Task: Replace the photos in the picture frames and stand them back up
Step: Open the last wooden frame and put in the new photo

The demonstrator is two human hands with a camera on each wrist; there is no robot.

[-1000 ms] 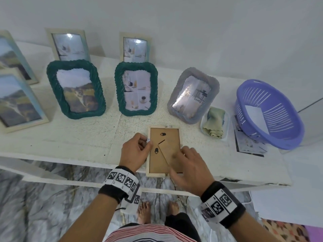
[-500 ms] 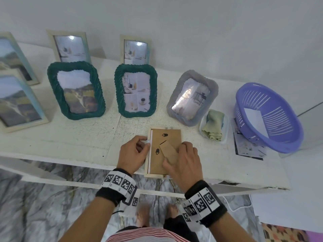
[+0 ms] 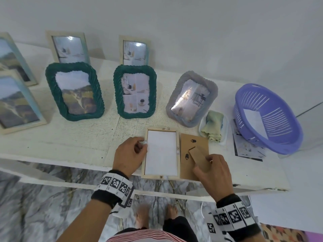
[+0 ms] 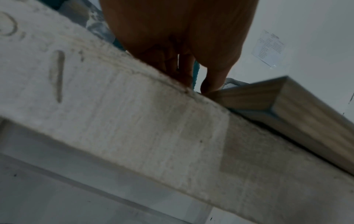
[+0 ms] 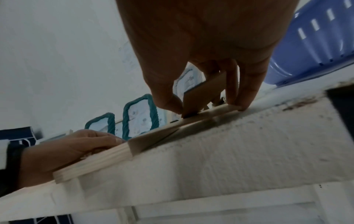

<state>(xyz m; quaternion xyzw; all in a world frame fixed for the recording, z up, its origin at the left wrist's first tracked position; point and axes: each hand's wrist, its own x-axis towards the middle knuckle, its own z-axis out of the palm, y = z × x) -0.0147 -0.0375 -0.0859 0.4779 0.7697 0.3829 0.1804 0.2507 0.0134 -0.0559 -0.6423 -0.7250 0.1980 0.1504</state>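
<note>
A light wooden frame (image 3: 160, 176) lies face down at the table's near edge. Its back is open and shows the white back of a photo (image 3: 161, 152). My left hand (image 3: 142, 145) grips the frame's left rail with curled fingers; in the left wrist view the left hand (image 4: 199, 84) touches the frame's side (image 4: 287, 106). The brown backing board (image 3: 194, 144) lies flat just right of the frame. My right hand (image 3: 203, 165) pinches its raised stand flap (image 3: 199, 157). In the right wrist view the flap (image 5: 201, 97) sits between thumb and fingers.
Two green frames (image 3: 75, 91) (image 3: 135, 91) and a grey frame (image 3: 191, 98) stand behind, with several more at the back and left. A cloth in a small tray (image 3: 213, 127), a purple basket (image 3: 267, 117) and loose prints (image 3: 248, 149) sit right. The table's front edge (image 5: 229, 151) is just under my hands.
My right hand has lifted the backing board out of the frame by its flap and moved it right, next to the frame. The photo's white back now shows. The left hand stayed.
</note>
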